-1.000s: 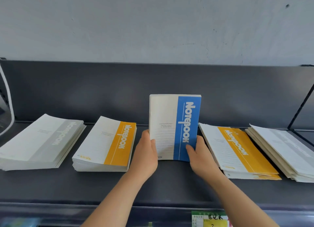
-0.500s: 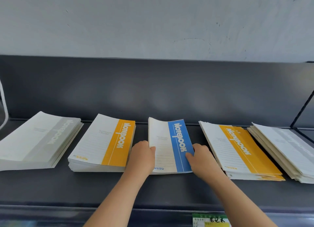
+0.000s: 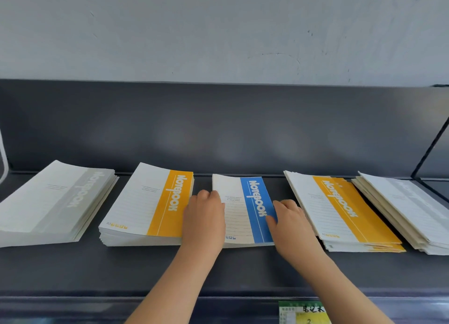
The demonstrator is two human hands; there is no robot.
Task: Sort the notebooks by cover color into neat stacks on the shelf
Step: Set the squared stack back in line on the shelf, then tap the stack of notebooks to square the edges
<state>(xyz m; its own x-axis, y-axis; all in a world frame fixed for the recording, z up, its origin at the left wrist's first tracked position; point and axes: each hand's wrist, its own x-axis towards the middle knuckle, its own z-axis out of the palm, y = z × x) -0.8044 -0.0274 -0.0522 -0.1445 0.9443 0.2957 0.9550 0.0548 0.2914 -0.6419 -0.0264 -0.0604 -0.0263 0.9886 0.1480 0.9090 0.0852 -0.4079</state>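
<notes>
So the blue notebook stack [image 3: 247, 209] lies flat on the dark shelf [image 3: 243, 270], pinched between both hands. The left hand [image 3: 204, 224] has its fingers [image 3: 209, 195] curled over the stack's left edge, and the right hand [image 3: 291, 229] grips the right edge with the thumb [image 3: 269, 220] on the blue band. Both are narrow and holding the stack, not spread.

Just outside the left fingers sits an orange stack [image 3: 150, 202], almost touching the hand, with a grey stack [image 3: 53, 197] beyond it. Past the right fingers there's a gap, then a 2nd orange stack [image 3: 340, 209], a bit fanned out, and a pale grey stack [image 3: 408, 207] overlapping its far edge.

My read: this is the squaring-up step for blue. Next it looks like letting go without nudging it, then merging the 2 orange piles and the 2 grey ones, since 5 piles for 3 colours isn't sorted. The fanned right one needs tidying 1st.
</notes>
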